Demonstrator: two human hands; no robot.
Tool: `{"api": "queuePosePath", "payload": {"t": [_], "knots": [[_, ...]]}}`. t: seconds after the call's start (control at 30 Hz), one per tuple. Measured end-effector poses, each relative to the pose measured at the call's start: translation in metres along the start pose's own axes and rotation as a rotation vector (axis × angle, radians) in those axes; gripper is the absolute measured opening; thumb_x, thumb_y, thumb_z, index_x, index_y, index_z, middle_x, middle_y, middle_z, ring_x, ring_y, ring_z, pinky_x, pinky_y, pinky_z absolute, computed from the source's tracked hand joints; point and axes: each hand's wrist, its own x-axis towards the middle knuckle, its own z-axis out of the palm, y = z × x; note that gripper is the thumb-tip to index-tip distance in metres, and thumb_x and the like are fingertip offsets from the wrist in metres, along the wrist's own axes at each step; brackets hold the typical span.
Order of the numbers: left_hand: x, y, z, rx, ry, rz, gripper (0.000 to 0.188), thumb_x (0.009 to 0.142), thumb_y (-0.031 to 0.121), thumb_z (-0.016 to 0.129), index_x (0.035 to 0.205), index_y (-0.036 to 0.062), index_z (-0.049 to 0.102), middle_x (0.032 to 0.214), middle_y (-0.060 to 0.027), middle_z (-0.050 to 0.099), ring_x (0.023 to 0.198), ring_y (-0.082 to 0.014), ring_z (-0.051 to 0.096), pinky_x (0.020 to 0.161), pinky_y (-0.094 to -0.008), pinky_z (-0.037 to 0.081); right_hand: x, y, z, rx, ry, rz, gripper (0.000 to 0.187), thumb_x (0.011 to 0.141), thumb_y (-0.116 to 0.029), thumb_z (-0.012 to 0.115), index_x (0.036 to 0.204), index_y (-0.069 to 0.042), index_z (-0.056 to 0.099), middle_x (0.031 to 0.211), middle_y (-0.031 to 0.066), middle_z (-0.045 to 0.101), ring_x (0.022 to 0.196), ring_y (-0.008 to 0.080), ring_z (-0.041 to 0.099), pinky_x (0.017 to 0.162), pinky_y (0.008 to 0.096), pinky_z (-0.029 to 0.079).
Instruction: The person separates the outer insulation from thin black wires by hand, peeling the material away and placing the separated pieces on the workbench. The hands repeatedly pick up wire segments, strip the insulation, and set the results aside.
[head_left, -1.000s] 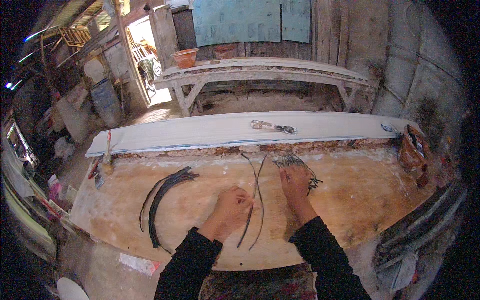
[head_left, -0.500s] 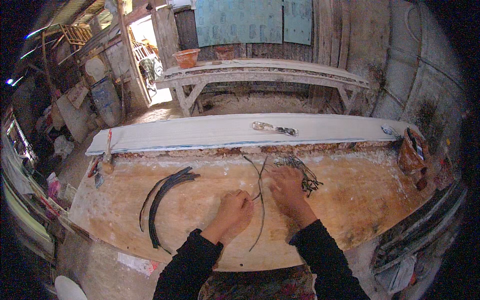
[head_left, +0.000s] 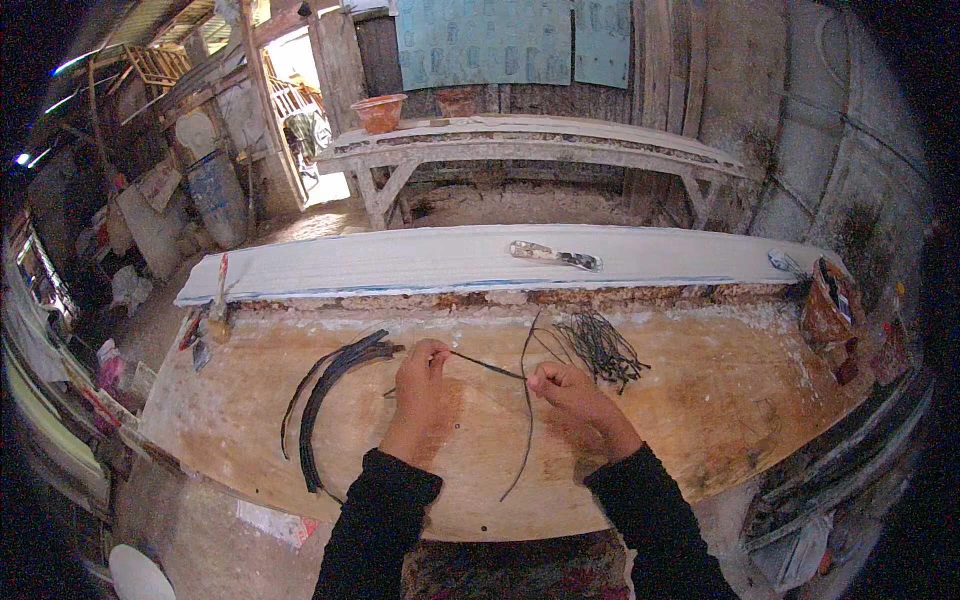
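A thin black strip (head_left: 485, 366) is stretched between my two hands over the wooden board (head_left: 400, 500). My left hand (head_left: 418, 385) pinches its upper left end, and a short tail shows beside that hand. My right hand (head_left: 575, 398) closes on the other end. Next to the right hand, a longer thin dark strip (head_left: 529, 420) lies on the board, running from far to near. A tangled pile of thin black strips (head_left: 605, 348) rests beyond the right hand. Left of my left hand lies a curved bundle of wider black strips (head_left: 312, 425).
Across the board's far side runs a white-coated slab (head_left: 400, 262) with a stained scraper-like tool (head_left: 555, 256) on it. A brush (head_left: 220, 290) leans at the left, and an orange-brown pot (head_left: 830, 302) sits at the right. Behind stands a whitish bench (head_left: 540, 150) bearing an orange pot (head_left: 379, 114).
My right hand has come back from the tangled pile and now grips the strip. The left hand has moved up and left, and the strip is drawn out between them.
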Motion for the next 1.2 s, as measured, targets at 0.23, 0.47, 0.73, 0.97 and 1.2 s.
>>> {"api": "queuePosePath", "payload": {"t": [0.23,0.47,0.73,0.97,1.2], "knots": [[-0.001,-0.008,0.000,0.013,-0.074,0.036,0.007,0.079,0.010,0.059,0.084,0.0046,0.060,0.083,-0.0107,0.060,0.076,-0.0275,0.058,0.066,-0.0346,0.046,0.012,0.023,-0.046,0.494,-0.174,-0.063,0.026,0.089,-0.029,0.052,0.070,-0.011,0.048,0.059,-0.0056,0.041,0.052,0.0063,0.038,0.051,0.0218,0.033],[-0.002,-0.043,0.015,-0.127,-0.151,-0.073,0.009,0.078,0.009,0.060,0.085,0.0033,0.060,0.082,-0.0120,0.060,0.075,-0.0283,0.058,0.065,-0.0341,0.046,0.017,0.036,-0.057,1.099,0.143,-0.303,0.016,0.085,-0.025,0.059,0.089,-0.009,0.056,0.067,-0.0019,0.054,0.055,0.0075,0.049,0.048,0.0169,0.040],[-0.015,0.020,0.006,-0.933,-0.321,-0.739,0.005,0.086,0.006,0.052,0.090,0.0057,0.055,0.066,-0.0009,0.050,0.052,-0.0096,0.045,0.043,-0.0229,0.037,0.019,0.018,-0.036,0.874,0.320,-0.278,0.015,0.085,-0.015,0.058,0.098,-0.009,0.053,0.077,0.0000,0.058,0.066,0.0116,0.055,0.059,0.0216,0.047],[-0.029,0.027,0.023,-0.882,-0.476,-0.639,0.008,0.087,0.009,0.054,0.092,0.0042,0.056,0.073,-0.0014,0.054,0.062,-0.0124,0.052,0.051,-0.0264,0.044,0.011,0.010,0.029,0.785,0.120,-0.005,0.009,0.083,-0.012,0.060,0.089,-0.009,0.055,0.077,-0.0008,0.058,0.067,0.0084,0.055,0.057,0.0193,0.045],[-0.038,0.029,0.028,-0.969,-0.431,-0.602,0.011,0.086,0.009,0.054,0.092,0.0001,0.058,0.082,-0.0028,0.058,0.074,-0.0109,0.053,0.064,-0.0247,0.045,0.003,0.003,0.039,0.649,0.113,0.158,0.005,0.081,-0.010,0.061,0.083,-0.009,0.056,0.071,-0.0053,0.054,0.058,0.0042,0.048,0.050,0.0175,0.037]]}}
